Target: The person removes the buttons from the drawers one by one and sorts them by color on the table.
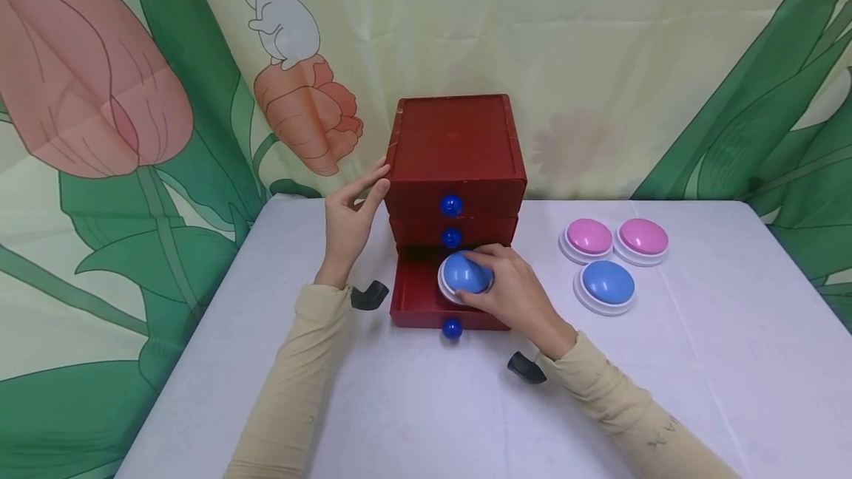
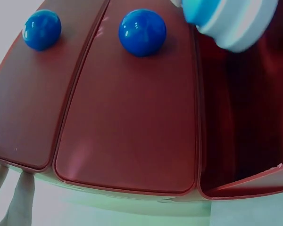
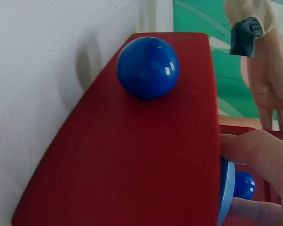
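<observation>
A dark red cabinet (image 1: 455, 139) has three drawers with round blue knobs, and its bottom drawer (image 1: 416, 294) is pulled out. My right hand (image 1: 515, 287) pinches a blue dome-topped button with a white base (image 1: 466, 273) between thumb and fingers at the open drawer. In the left wrist view that button (image 2: 240, 21) shows tilted at the drawer's opening. The right wrist view has its lower part hidden behind the drawer front (image 3: 132, 150). My left hand (image 1: 349, 224) rests its extended fingers against the cabinet's left side, near the top.
Right of the cabinet, two pink buttons (image 1: 589, 236) (image 1: 642, 236) and another blue button (image 1: 604, 283) sit on the white table (image 1: 699, 390). A printed curtain (image 1: 599, 58) hangs close behind the cabinet. The open drawer's blue knob (image 1: 452, 329) juts toward me.
</observation>
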A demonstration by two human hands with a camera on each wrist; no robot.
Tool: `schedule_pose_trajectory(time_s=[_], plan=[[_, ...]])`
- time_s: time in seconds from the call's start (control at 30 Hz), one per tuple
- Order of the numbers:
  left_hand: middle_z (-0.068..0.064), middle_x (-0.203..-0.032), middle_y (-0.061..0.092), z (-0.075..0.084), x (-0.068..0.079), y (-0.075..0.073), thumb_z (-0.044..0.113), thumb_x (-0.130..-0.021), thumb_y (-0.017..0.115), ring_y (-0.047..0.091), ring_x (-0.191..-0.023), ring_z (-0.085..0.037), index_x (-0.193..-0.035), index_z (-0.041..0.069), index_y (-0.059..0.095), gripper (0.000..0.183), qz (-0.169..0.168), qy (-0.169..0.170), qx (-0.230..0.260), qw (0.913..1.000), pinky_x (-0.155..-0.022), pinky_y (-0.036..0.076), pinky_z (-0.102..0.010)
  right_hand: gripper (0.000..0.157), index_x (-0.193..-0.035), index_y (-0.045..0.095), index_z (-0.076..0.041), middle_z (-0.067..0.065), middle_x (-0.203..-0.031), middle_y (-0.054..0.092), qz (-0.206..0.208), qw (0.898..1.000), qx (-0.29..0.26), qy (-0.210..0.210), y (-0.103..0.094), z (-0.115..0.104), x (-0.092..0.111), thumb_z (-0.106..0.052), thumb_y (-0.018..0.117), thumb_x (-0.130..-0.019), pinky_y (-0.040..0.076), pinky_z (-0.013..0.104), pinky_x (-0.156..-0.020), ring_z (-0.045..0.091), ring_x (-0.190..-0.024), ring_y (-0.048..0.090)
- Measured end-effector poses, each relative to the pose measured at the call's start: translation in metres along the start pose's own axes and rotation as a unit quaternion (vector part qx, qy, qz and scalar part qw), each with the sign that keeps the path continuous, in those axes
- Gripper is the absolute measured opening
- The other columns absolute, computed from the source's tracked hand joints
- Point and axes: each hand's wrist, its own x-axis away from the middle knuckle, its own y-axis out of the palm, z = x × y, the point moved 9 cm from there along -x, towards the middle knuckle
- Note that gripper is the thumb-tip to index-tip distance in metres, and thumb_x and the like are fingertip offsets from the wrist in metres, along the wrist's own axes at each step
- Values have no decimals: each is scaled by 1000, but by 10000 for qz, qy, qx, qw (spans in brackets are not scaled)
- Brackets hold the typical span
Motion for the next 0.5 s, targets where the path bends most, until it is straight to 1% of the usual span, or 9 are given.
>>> schedule_pose_trajectory(time_s=[0.1,0.3,0.4,0.5], plan=[[-14,-136,62,0,0,0,9,-96,64,60,-125,-23,-127,-2,65,32,19,13,-11,10000,-85,56,-19,63,-127,67,-3,15,-125,61,-7,10000,-33,23,-6,-1,3,-29,88,-74,56,48,-91,33,-115,59],[-15,-135,62,1,0,0,7,-96,64,60,-125,-24,-126,-2,66,32,88,1,-62,9999,-78,55,-15,64,-128,66,-3,17,-128,60,-8,10000,-33,38,-16,-4,6,-28,88,-74,57,49,-88,36,-116,59],[-15,-136,61,1,0,0,7,-96,64,60,-125,-23,-126,-2,65,32,99,-24,-71,9999,-81,55,-17,63,-127,67,-3,17,-128,61,66,10000,3,-4,-24,-6,7,-29,88,-74,57,48,-88,36,-115,60],[-15,-135,62,2,0,0,7,-96,64,60,-125,-23,-126,-2,65,32,111,-15,-87,9999,-87,56,-21,63,-127,67,-3,18,-128,61,108,9999,31,-20,-30,-7,8,-28,88,-74,58,48,-87,36,-115,60]])
